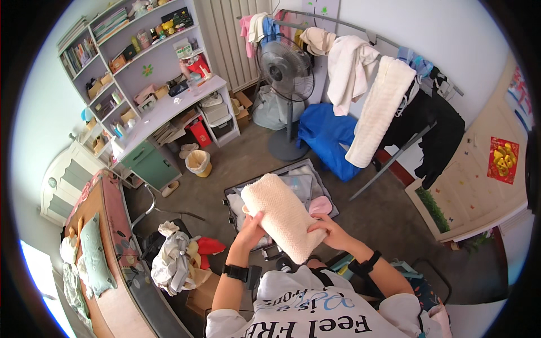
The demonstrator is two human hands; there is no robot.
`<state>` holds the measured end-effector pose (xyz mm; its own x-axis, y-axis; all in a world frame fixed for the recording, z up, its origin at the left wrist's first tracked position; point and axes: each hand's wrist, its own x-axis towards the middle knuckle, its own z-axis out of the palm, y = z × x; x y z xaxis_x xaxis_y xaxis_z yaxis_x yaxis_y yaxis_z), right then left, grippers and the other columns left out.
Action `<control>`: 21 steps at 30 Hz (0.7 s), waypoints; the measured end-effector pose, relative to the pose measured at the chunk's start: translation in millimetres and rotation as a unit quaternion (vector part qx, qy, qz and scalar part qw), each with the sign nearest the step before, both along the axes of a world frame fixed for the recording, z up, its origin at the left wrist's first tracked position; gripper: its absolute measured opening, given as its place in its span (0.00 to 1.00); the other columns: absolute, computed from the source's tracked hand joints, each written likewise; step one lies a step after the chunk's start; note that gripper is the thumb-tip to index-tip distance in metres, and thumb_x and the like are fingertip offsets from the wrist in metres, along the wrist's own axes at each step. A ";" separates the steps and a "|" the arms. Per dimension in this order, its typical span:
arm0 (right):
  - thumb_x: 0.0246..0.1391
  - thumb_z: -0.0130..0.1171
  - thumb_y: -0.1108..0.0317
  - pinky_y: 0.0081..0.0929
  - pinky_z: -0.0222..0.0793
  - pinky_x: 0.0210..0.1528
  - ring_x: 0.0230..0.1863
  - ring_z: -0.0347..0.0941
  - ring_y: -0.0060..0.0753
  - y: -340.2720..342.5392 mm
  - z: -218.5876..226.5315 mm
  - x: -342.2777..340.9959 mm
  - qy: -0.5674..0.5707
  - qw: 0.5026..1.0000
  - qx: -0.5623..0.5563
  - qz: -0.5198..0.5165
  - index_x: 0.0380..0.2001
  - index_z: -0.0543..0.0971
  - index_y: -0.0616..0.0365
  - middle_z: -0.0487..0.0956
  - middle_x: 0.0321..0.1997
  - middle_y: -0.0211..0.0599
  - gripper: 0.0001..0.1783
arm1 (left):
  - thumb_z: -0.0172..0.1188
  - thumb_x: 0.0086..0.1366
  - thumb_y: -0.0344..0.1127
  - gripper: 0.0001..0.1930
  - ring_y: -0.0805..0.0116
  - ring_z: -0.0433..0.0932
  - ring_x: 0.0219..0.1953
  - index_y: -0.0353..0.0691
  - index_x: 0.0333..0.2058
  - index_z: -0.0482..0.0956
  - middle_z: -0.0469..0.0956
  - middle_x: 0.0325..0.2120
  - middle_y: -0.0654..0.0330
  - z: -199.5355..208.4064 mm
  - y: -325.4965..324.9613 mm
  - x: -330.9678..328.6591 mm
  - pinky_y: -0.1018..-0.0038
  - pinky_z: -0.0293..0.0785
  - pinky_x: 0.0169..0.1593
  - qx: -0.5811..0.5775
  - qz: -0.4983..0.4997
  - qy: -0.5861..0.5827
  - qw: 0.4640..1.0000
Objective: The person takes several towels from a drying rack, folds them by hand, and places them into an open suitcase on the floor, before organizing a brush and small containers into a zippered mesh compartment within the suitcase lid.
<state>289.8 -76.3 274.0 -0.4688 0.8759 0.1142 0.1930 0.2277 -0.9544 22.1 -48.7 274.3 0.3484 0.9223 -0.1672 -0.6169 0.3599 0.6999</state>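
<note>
Between my two hands is a cream, fluffy towel [282, 214], folded into a long rectangle and held up in front of me. My left hand [252, 228] grips its left edge, thumb on top. On the right side, my right hand [329, 230] closes on the other edge. Below and beyond the towel, an open suitcase [332, 194] lies on the floor, partly hidden by it. Inside it show light packed items and a pink pouch [321, 205].
A pile of clothes [174, 256] sits on a chair at left, beside the bed [115, 236]. Farther off are a desk [169, 107], a yellow bin [198, 162], a standing fan [284, 73], a blue bag [327, 138] and a drying rack [394, 151] hung with towels and clothes.
</note>
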 end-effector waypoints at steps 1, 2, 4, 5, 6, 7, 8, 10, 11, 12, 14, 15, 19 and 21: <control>0.33 0.52 0.88 0.29 0.53 0.57 0.58 0.56 0.43 -1.2 -1.3 -5.0 -0.016 1.000 0.016 0.015 0.34 0.78 0.51 0.61 0.54 0.43 0.23 | 0.52 0.59 0.52 0.34 0.59 0.61 0.56 0.40 0.57 0.53 0.60 0.55 0.57 -1.1 -2.7 -4.8 0.59 0.57 0.58 0.018 0.010 0.075 0.997; 0.33 0.50 0.89 0.29 0.53 0.57 0.58 0.56 0.44 -2.0 -2.6 -10.5 -0.033 0.998 0.033 0.030 0.35 0.78 0.51 0.61 0.55 0.43 0.25 | 0.55 0.55 0.31 0.28 0.59 0.65 0.53 0.34 0.54 0.56 0.64 0.51 0.55 -1.1 -6.8 -10.0 0.62 0.62 0.55 -0.042 0.061 0.033 0.997; 0.32 0.49 0.89 0.29 0.53 0.57 0.58 0.57 0.43 -4.8 -6.0 -21.1 -0.025 0.998 0.034 0.053 0.35 0.78 0.51 0.61 0.54 0.44 0.26 | 0.52 0.52 0.28 0.27 0.58 0.66 0.51 0.32 0.53 0.58 0.65 0.49 0.54 -6.9 -16.8 -25.5 0.63 0.63 0.54 -0.067 0.078 0.016 0.995; 0.31 0.47 0.90 0.29 0.52 0.57 0.58 0.57 0.43 -6.2 -8.0 -27.5 -0.016 0.996 0.037 0.075 0.36 0.78 0.51 0.61 0.54 0.44 0.27 | 0.49 0.50 0.24 0.26 0.58 0.68 0.49 0.31 0.52 0.59 0.67 0.48 0.53 -11.7 -23.3 -34.0 0.64 0.64 0.53 -0.089 0.094 0.000 0.992; 0.33 0.46 0.89 0.27 0.53 0.56 0.58 0.58 0.43 -8.8 -10.2 -35.2 -0.022 0.994 0.053 0.093 0.38 0.77 0.51 0.62 0.54 0.44 0.28 | 0.44 0.45 0.20 0.27 0.57 0.69 0.47 0.28 0.49 0.61 0.69 0.45 0.52 -21.8 -30.1 -40.7 0.64 0.66 0.51 -0.108 0.140 -0.018 0.984; 0.33 0.46 0.89 0.27 0.53 0.56 0.58 0.58 0.43 -12.7 -17.0 -43.7 -0.023 0.994 0.048 0.096 0.38 0.77 0.51 0.62 0.54 0.44 0.28 | 0.45 0.45 0.20 0.27 0.57 0.69 0.47 0.28 0.49 0.61 0.69 0.45 0.52 -37.7 -39.1 -50.7 0.65 0.67 0.51 -0.125 0.163 -0.022 0.978; 0.35 0.46 0.88 0.26 0.54 0.56 0.58 0.58 0.43 -16.3 -26.7 -52.8 -0.014 0.991 -0.017 0.133 0.42 0.75 0.50 0.63 0.54 0.44 0.28 | 0.45 0.44 0.19 0.28 0.57 0.70 0.47 0.29 0.49 0.61 0.69 0.45 0.52 -51.7 -48.4 -62.0 0.65 0.68 0.50 -0.141 0.185 -0.012 0.972; 0.43 0.48 0.81 0.27 0.55 0.56 0.60 0.56 0.43 -20.8 -29.2 -60.7 -0.042 0.936 -0.286 0.201 0.54 0.64 0.51 0.62 0.56 0.47 0.31 | 0.44 0.42 0.18 0.30 0.56 0.70 0.46 0.31 0.50 0.61 0.69 0.44 0.53 -51.4 -60.5 -74.0 0.66 0.68 0.49 -0.139 0.224 0.037 0.964; 0.46 0.53 0.75 0.29 0.53 0.57 0.62 0.53 0.40 -20.9 -29.1 -63.8 -0.120 0.909 -0.333 0.219 0.59 0.54 0.56 0.59 0.58 0.47 0.35 | 0.44 0.40 0.17 0.30 0.56 0.70 0.47 0.31 0.49 0.61 0.69 0.44 0.53 -50.4 -67.5 -78.3 0.66 0.68 0.49 -0.121 0.241 0.077 0.960; 0.46 0.56 0.72 0.29 0.53 0.58 0.63 0.51 0.39 -23.7 -36.6 -67.2 -0.155 0.941 -0.199 0.227 0.59 0.51 0.58 0.57 0.59 0.47 0.38 | 0.44 0.37 0.17 0.32 0.59 0.70 0.47 0.32 0.49 0.61 0.69 0.43 0.54 -50.6 -71.5 -83.6 0.69 0.67 0.49 -0.102 0.251 0.107 0.957; 0.45 0.59 0.69 0.29 0.52 0.59 0.63 0.50 0.38 -27.1 -49.8 -72.5 -0.186 0.953 -0.061 0.231 0.60 0.48 0.59 0.56 0.60 0.46 0.42 | 0.45 0.36 0.18 0.33 0.61 0.70 0.47 0.32 0.49 0.61 0.69 0.43 0.55 -51.5 -77.9 -91.0 0.70 0.67 0.50 -0.054 0.224 0.161 0.960; 0.43 0.62 0.68 0.28 0.51 0.60 0.63 0.50 0.37 -23.5 -38.1 -84.6 -0.137 0.971 -0.045 0.188 0.60 0.47 0.59 0.54 0.61 0.45 0.46 | 0.46 0.35 0.18 0.34 0.62 0.69 0.47 0.32 0.49 0.61 0.69 0.43 0.55 -50.6 -79.6 -95.9 0.72 0.66 0.50 -0.004 0.197 0.213 0.957; 0.36 0.69 0.67 0.27 0.47 0.62 0.63 0.49 0.33 -0.7 3.6 -125.1 0.096 0.970 -0.112 0.191 0.61 0.44 0.57 0.52 0.62 0.40 0.54 | 0.53 0.42 0.20 0.33 0.70 0.67 0.49 0.34 0.53 0.59 0.68 0.46 0.60 -24.1 -80.2 -79.7 0.75 0.61 0.54 0.040 0.061 0.234 0.970; 0.33 0.70 0.71 0.26 0.52 0.59 0.60 0.54 0.29 10.0 14.9 -134.3 0.103 0.975 -0.093 0.174 0.59 0.50 0.57 0.57 0.59 0.38 0.52 | 0.61 0.50 0.27 0.32 0.73 0.64 0.51 0.35 0.54 0.58 0.67 0.48 0.60 -8.3 -78.7 -63.6 0.75 0.59 0.55 0.036 0.038 0.168 0.984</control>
<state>155.5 -66.2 288.9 -0.7253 0.6822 0.0925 -0.0657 0.0651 -0.9957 -41.6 -127.4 266.0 0.2139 0.9574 -0.1939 -0.3700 0.2631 0.8910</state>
